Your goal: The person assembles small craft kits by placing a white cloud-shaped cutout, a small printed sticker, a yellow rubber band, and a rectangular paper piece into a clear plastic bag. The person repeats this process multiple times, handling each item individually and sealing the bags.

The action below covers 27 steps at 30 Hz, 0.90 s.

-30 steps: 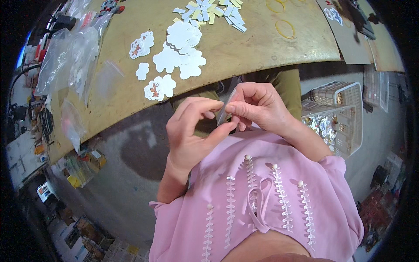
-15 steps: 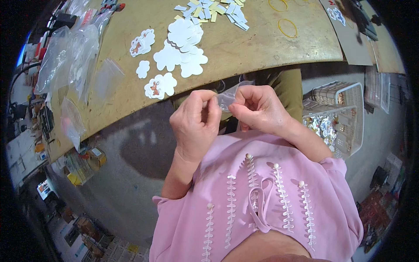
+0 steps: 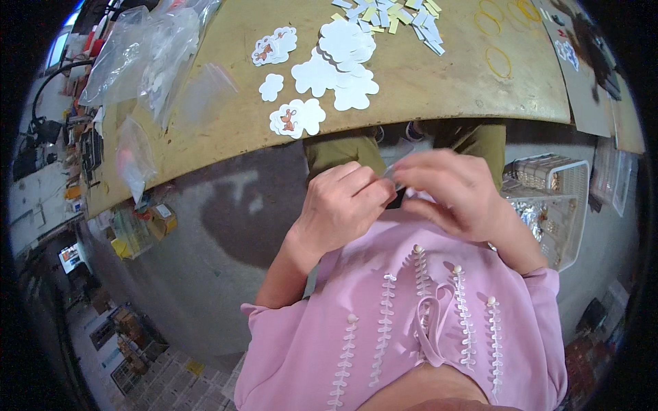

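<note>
Over my lap, just off the table's near edge, my left hand (image 3: 348,204) is closed, its fingertips pinching a small clear plastic bag (image 3: 388,172). Only a sliver of the bag shows between the hands. My right hand (image 3: 458,190) lies over the bag's other side, fingers stretched and slightly blurred, thumb held apart from them. On the table ahead are white cloud-shaped cards (image 3: 353,82) in a loose pile. Cards with a brown mouse picture (image 3: 289,120) lie nearest the edge, and another such stack (image 3: 273,48) sits farther back. A small white flower-shaped card (image 3: 271,88) lies between.
Large clear plastic bags (image 3: 127,58) and a flat clear bag (image 3: 211,92) cover the table's left side. Yellow and pale blue paper strips (image 3: 394,15) lie at the back, with yellow rubber bands (image 3: 499,62) to their right. White plastic baskets (image 3: 572,219) stand at right below table height.
The hands have come lower and nearer my body. The right fingers have gone from pinching the bag to stretched out, and the bag is now mostly hidden. The view has shifted.
</note>
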Each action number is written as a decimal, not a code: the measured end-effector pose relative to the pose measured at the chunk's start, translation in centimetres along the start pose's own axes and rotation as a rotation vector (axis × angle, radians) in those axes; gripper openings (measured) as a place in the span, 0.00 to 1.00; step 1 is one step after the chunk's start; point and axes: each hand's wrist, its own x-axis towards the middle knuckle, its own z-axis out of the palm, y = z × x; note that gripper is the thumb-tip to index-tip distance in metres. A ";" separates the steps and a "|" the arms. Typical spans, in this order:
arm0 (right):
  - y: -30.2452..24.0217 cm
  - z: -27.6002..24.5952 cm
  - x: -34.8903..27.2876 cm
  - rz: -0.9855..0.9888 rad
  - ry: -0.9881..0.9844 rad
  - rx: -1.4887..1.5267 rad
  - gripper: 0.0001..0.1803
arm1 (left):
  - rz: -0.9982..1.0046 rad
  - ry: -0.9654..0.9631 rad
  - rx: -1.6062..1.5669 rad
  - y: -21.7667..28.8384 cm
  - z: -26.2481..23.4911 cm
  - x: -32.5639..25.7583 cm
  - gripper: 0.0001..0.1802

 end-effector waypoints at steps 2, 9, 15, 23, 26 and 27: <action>-0.3 -0.2 -0.2 0.016 -0.191 -0.084 0.16 | -0.006 -0.011 -0.017 0.3 -0.6 -0.4 0.10; 1.2 -0.7 -1.5 0.064 -0.264 -0.115 0.15 | -0.151 0.061 0.200 -4.1 -3.1 -1.7 0.19; 1.8 0.6 -2.4 0.116 -0.198 -0.108 0.14 | -0.226 0.214 0.373 -9.4 -4.8 -1.2 0.20; 2.4 1.3 -3.0 0.123 -0.180 -0.115 0.11 | -0.270 0.053 0.600 -6.5 -5.0 -0.1 0.35; 2.7 1.5 -3.2 0.118 -0.184 -0.102 0.12 | -0.272 0.047 0.544 -6.9 -4.9 -1.2 0.32; 2.7 1.6 -3.2 0.118 -0.182 -0.101 0.12 | -0.261 0.061 0.511 -7.3 -4.8 -1.6 0.30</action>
